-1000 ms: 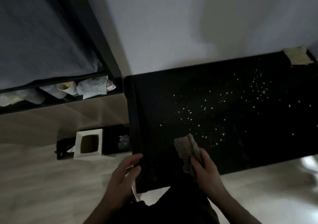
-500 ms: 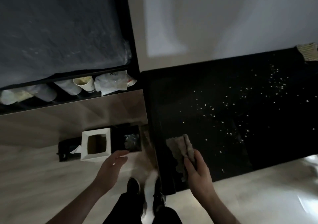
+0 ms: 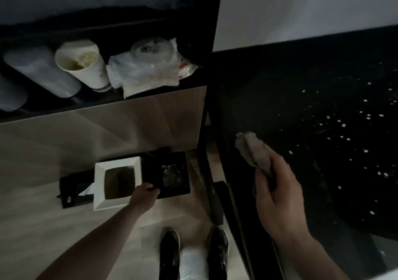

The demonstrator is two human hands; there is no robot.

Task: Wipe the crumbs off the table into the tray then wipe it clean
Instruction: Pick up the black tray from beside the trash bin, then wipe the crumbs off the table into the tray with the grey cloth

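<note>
On floor, left hand (image 3: 144, 195) fingers curled on black tray (image 3: 172, 161) holding scraps; right hand (image 3: 277, 195) fingers pinching cloth (image 3: 252, 150).

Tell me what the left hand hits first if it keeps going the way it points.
The left hand reaches down toward the floor and already seems to touch the black tray, right beside the white square container. Depth is unclear in this dim view.
</note>
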